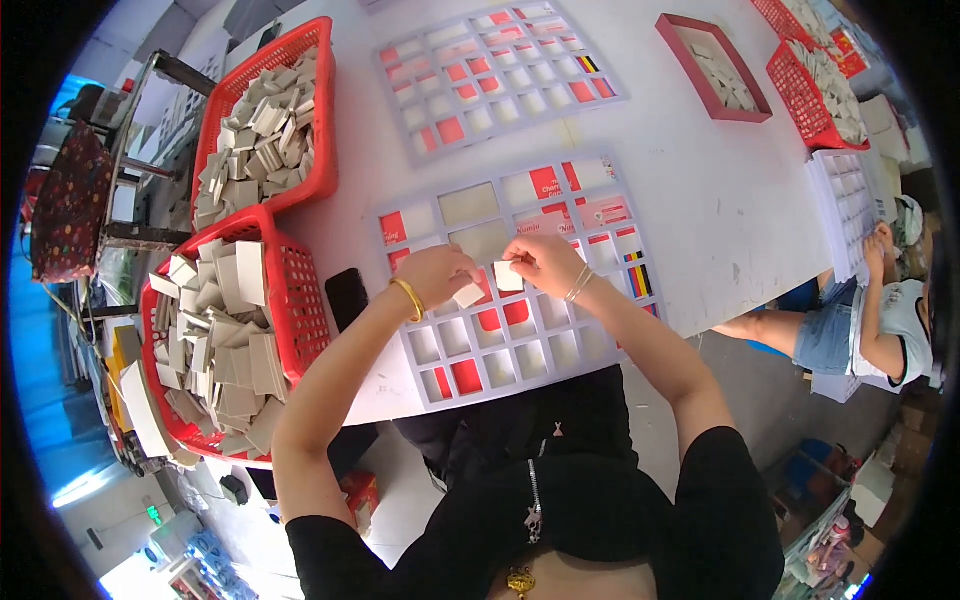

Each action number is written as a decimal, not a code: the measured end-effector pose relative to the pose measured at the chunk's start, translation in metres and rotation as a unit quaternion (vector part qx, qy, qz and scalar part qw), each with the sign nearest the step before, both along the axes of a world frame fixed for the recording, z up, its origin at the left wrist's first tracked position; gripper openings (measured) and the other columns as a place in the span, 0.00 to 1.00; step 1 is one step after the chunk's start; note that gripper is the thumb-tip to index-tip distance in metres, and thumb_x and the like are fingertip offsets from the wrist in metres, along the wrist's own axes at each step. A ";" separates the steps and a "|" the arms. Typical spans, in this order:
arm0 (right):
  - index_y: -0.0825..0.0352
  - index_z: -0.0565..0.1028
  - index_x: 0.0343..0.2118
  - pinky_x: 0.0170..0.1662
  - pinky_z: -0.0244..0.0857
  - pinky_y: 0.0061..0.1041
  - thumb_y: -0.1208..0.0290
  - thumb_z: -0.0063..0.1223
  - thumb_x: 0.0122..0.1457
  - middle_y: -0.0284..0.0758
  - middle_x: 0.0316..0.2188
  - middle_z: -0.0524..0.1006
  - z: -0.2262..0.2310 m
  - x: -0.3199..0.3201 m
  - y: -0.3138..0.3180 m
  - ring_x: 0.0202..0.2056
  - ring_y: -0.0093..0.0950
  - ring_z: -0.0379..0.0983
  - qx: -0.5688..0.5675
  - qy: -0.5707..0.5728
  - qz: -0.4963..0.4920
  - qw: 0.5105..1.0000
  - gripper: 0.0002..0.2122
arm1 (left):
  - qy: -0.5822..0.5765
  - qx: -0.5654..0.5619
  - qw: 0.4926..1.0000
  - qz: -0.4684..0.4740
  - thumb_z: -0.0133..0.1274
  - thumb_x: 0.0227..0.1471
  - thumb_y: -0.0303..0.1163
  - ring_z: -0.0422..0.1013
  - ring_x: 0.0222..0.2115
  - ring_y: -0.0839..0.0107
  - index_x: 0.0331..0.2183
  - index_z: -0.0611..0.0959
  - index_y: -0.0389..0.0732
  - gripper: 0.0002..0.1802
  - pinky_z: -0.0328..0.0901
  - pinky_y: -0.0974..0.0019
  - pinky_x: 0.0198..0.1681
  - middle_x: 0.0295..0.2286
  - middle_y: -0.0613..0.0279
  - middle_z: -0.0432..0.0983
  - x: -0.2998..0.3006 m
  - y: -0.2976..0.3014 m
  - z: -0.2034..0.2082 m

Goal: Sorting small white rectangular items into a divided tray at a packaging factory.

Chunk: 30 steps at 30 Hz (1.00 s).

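Note:
A white grid frame (432, 395) lies on the table in front of me, with red and white printed pieces in several of its compartments. Over its middle, my left hand (440, 272) pinches a small pale card piece (468, 295). Close by on the right, my right hand (548, 262) has its fingers closed on the edge of a white square card piece (508, 277). Both hands hover near the same few compartments; whether either piece touches the frame is unclear. Two larger compartments beyond my hands show a plain greyish bottom (468, 203).
On the left stand two red plastic baskets (322, 150) (305, 310) heaped with pale card pieces. A black phone (347, 298) lies beside the nearer one. Farther back are a second grid frame (425, 150) and a dark red box (690, 80). At right, another person (885, 320) handles a white frame.

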State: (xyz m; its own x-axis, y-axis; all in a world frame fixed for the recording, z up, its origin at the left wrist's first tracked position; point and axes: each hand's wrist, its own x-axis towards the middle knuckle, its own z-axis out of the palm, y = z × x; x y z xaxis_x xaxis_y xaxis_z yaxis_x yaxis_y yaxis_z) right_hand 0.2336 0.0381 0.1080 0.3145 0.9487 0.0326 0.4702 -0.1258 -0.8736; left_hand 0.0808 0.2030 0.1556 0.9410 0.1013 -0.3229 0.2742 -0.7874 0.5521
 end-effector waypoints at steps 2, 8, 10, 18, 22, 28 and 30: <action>0.67 0.73 0.28 0.32 0.67 0.29 0.77 0.51 0.48 0.37 0.24 0.76 -0.004 0.002 0.001 0.28 0.33 0.73 -0.007 -0.018 0.013 1.000 0.04 | 0.002 0.028 1.000 -0.011 0.52 0.47 0.31 0.71 0.32 0.64 0.30 0.81 0.49 0.05 0.65 0.63 0.35 0.30 0.64 0.73 0.003 -0.005 -0.004; 0.63 0.71 0.31 0.30 0.66 0.29 0.75 0.57 0.44 0.33 0.30 0.70 0.000 -0.013 0.000 0.29 0.31 0.71 -0.010 -0.199 -0.002 0.980 0.09 | -0.049 0.056 0.997 0.013 0.52 0.47 0.30 0.71 0.33 0.61 0.35 0.75 0.45 0.10 0.65 0.61 0.35 0.30 0.63 0.72 0.009 -0.019 -0.022; 0.62 0.70 0.31 0.30 0.66 0.30 0.74 0.58 0.43 0.33 0.31 0.68 0.010 -0.019 0.000 0.30 0.31 0.70 -0.015 -0.228 -0.022 0.973 0.11 | -0.071 0.048 0.996 0.032 0.52 0.47 0.29 0.71 0.34 0.60 0.37 0.73 0.44 0.12 0.65 0.60 0.35 0.31 0.62 0.72 0.004 -0.019 -0.030; 0.62 0.71 0.28 0.33 0.66 0.31 0.74 0.58 0.41 0.32 0.30 0.68 0.009 -0.016 -0.012 0.35 0.32 0.69 0.019 -0.250 0.003 0.968 0.09 | -0.032 0.131 0.986 0.094 0.48 0.47 0.30 0.71 0.32 0.56 0.32 0.74 0.44 0.06 0.66 0.56 0.33 0.31 0.58 0.72 -0.014 -0.021 -0.021; 0.62 0.73 0.24 0.34 0.64 0.30 0.73 0.58 0.40 0.33 0.28 0.68 0.001 -0.016 -0.012 0.35 0.31 0.68 0.045 -0.272 0.000 0.961 0.07 | 0.048 0.137 0.988 0.051 0.47 0.47 0.29 0.70 0.33 0.58 0.29 0.76 0.44 0.04 0.66 0.57 0.33 0.29 0.58 0.72 -0.026 -0.031 -0.022; 0.62 0.74 0.17 0.36 0.61 0.32 0.71 0.56 0.38 0.33 0.26 0.69 -0.007 -0.020 -0.010 0.34 0.31 0.68 0.034 -0.329 0.018 0.944 0.03 | -0.041 0.124 0.991 0.025 0.47 0.45 0.27 0.69 0.36 0.60 0.28 0.77 0.45 0.05 0.66 0.59 0.34 0.32 0.60 0.72 -0.032 -0.032 -0.035; 0.61 0.75 0.18 0.36 0.60 0.32 0.72 0.55 0.39 0.32 0.26 0.69 -0.004 -0.019 -0.009 0.35 0.31 0.67 0.013 -0.351 0.020 0.936 0.02 | -0.049 0.182 0.981 -0.035 0.49 0.43 0.28 0.68 0.38 0.63 0.29 0.78 0.45 0.07 0.65 0.61 0.39 0.33 0.63 0.72 -0.031 -0.031 -0.035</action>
State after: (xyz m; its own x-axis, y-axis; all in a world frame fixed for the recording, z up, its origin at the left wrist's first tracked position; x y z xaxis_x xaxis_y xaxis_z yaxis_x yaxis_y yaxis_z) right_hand 0.2145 0.0287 0.1037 0.1701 0.9554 0.2415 0.9336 -0.0778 -0.3498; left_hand 0.0494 0.1717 0.1204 0.9747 0.1266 -0.1840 0.1712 -0.9527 0.2511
